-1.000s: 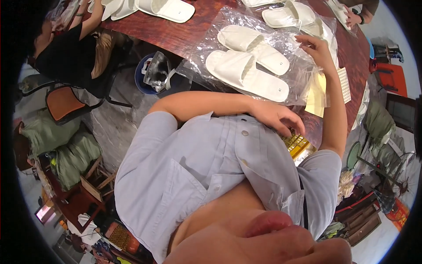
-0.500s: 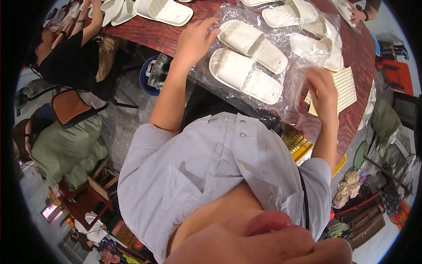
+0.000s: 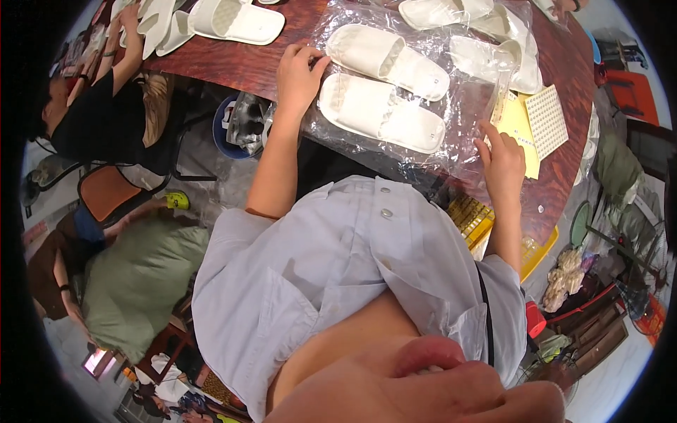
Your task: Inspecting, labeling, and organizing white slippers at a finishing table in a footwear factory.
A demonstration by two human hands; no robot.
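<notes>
A pair of white open-toe slippers (image 3: 382,113) lies side by side on the dark red wood-grain table, among crinkled clear plastic (image 3: 462,137). Whether they are inside the plastic or on top of it, I cannot tell. My left hand (image 3: 297,79) rests at the plastic's left edge by the slippers' toe ends, thumb and fingers apart. By the opposite edge is my right hand (image 3: 503,161), its fingers loosely spread and fingertips near the plastic. Just beyond it lie a yellow sheet (image 3: 520,134) and a pale sheet with rows of small marks (image 3: 546,121).
More white slippers (image 3: 497,60) lie in plastic at the far right, others (image 3: 236,20) at the far left. A co-worker in black (image 3: 92,120) works at the table's left. Beside a chair (image 3: 109,192), another person holds a green sack (image 3: 144,282). A blue bucket (image 3: 227,130) stands below the table.
My right hand has come nearer to me, away from the plastic, uncovering the yellow sheet. The slippers and table appear shifted slightly left. At the left, the green sack has moved and turned.
</notes>
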